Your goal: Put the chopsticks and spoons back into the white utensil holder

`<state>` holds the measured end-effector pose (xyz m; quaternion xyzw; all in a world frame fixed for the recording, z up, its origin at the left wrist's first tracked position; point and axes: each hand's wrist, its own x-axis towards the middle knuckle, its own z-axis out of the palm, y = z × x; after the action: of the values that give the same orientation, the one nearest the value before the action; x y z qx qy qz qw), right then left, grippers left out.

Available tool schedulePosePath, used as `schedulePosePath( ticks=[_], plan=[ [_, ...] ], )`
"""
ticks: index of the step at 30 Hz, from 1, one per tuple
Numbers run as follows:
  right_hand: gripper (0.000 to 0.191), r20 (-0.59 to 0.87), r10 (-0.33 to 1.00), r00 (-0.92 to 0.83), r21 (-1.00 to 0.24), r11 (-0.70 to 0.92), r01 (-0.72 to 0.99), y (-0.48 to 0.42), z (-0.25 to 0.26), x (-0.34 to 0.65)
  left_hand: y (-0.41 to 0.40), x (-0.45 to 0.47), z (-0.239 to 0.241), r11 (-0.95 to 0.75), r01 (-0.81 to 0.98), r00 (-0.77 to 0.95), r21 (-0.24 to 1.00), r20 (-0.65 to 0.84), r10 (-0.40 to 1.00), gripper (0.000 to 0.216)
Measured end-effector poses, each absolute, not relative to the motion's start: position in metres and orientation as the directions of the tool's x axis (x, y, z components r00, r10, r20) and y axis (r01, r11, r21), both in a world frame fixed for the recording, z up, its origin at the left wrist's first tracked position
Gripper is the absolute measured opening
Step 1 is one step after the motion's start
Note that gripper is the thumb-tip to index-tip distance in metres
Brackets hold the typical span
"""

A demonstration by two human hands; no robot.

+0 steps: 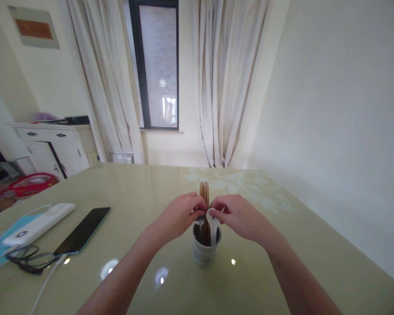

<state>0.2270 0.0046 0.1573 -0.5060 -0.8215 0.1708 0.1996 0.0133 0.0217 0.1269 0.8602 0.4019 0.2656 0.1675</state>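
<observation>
A small white ceramic holder point(204, 253) stands on the glossy table point(144, 192) in front of me. It holds a bundle of brown chopsticks point(204, 194) standing upright and a white spoon point(212, 218). My left hand point(180, 214) is closed in a pinch at the chopsticks and a thin metal utensil just above the holder's rim. My right hand point(239, 215) is closed too, its fingertips gripping the chopsticks from the right, next to the spoon's handle. What else the fingers hold is hidden.
To the left on the table lie a black phone point(83, 234), a white power bank point(39, 223) with a cable, black glasses point(31, 259) and a blue face mask point(0, 245). A white cabinet point(55, 146), curtains and a window stand behind.
</observation>
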Motion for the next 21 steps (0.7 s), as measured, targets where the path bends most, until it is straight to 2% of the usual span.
schedulePosePath(
  ticks=[3,6,10,13,17,19,21],
  plan=[
    [0.01,0.129,0.901,-0.414,-0.416,0.428,0.802,0.005,0.151,0.224,0.021,0.013,0.127,-0.618,0.602,0.537,0.506,0.316,0.782,0.013],
    [0.014,0.11,0.907,-0.407,-0.332,0.419,0.845,0.005,0.148,0.222,0.02,0.013,0.129,-0.63,0.591,0.528,0.504,0.349,0.774,0.007],
    [0.017,0.235,0.903,-0.36,-0.304,0.42,0.855,0.003,0.155,0.227,0.018,0.012,0.134,-0.648,0.548,0.447,0.529,0.47,0.761,0.008],
    [0.023,0.403,0.875,-0.269,-0.407,0.434,0.804,0.0,0.154,0.237,0.012,0.012,0.124,-0.599,0.494,0.264,0.63,0.547,0.794,0.015],
    [0.042,0.536,0.843,-0.055,-0.675,0.467,0.571,-0.004,0.11,0.247,-0.004,0.013,0.072,-0.448,0.38,-0.074,0.809,0.51,0.857,0.038],
    [0.049,0.519,0.853,0.052,-0.763,0.435,0.477,-0.006,0.071,0.248,-0.012,0.014,0.039,-0.434,0.34,-0.084,0.834,0.487,0.869,0.049],
    [0.06,0.473,0.879,0.069,-0.82,0.41,0.4,-0.009,0.033,0.246,-0.018,0.016,0.014,-0.423,0.308,0.049,0.852,0.429,0.902,0.056]
  ],
)
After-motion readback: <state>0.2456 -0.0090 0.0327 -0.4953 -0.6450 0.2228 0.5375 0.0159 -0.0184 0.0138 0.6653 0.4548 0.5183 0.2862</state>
